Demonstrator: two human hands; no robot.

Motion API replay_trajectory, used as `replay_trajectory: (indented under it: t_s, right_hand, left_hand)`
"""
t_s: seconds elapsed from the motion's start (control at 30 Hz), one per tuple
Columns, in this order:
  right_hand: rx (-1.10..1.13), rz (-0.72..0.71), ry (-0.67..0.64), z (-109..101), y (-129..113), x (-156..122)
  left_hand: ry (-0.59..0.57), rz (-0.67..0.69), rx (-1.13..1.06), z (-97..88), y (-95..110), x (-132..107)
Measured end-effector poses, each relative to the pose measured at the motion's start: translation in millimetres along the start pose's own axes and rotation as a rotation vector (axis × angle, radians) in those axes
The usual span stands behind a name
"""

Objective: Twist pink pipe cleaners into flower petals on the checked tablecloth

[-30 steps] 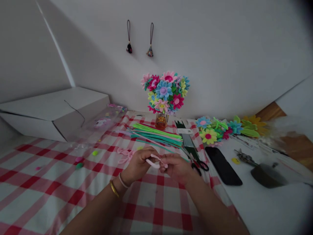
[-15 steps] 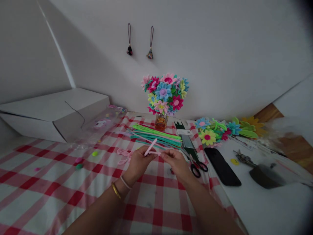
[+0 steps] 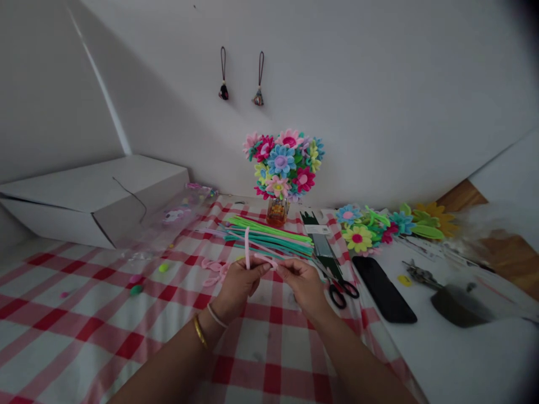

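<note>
A pale pink pipe cleaner [image 3: 247,247] runs between my two hands, its one end sticking up beside my left fingers and a small bend near the right. My left hand [image 3: 242,279] pinches it between thumb and fingers. The other part is gripped by the fingertips of my right hand [image 3: 300,279]. Just left of my left hand, looped pink pipe-cleaner shapes [image 3: 214,271] lie on the checked cloth. Behind the hands is a pile of green, teal and pink pipe cleaners [image 3: 269,237]. Black-handled scissors [image 3: 343,292] rest beyond my right hand.
A glass jar [image 3: 278,212] of fuzzy flowers stands at the back. A white box [image 3: 96,179] and clear plastic bag [image 3: 172,216] are left, with small pom-poms [image 3: 163,267] nearby. On the right lie a black phone [image 3: 384,289], more fuzzy flowers [image 3: 357,238] and keys [image 3: 421,274].
The pipe cleaner's free end has swung from leaning right to nearly upright, and the stretch between my hands is now more bent. Both hands stay close together in nearly the same place.
</note>
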State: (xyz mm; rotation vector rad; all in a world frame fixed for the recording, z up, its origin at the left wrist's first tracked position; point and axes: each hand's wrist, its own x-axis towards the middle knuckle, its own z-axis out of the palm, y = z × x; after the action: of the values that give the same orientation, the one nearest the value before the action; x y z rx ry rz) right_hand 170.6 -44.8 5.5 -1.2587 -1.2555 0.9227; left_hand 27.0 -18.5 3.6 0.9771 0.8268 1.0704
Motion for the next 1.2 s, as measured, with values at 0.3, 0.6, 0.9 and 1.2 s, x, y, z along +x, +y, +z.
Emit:
replay_trajectory:
  t_s: [0.3, 0.6, 0.9, 1.2]
  right_hand:
    - [0.047, 0.026, -0.028, 1, -1, -1]
    - [0.107, 0.048, -0.031, 4, -2, -2]
    - [0.199, 0.107, -0.215, 4, -4, -4]
    - [0.037, 0.097, -0.221, 2, 4, -3]
  left_hand:
    - [-0.132, -0.083, -0.07, 0.4, 0, -2]
    - [-0.059, 0.024, 0.142, 2.8, 5, -5]
    - [-0.193, -0.016, -0.157, 1.9, 4, -5]
    - [-0.111, -0.004, 0.199, 1.3, 8, -5]
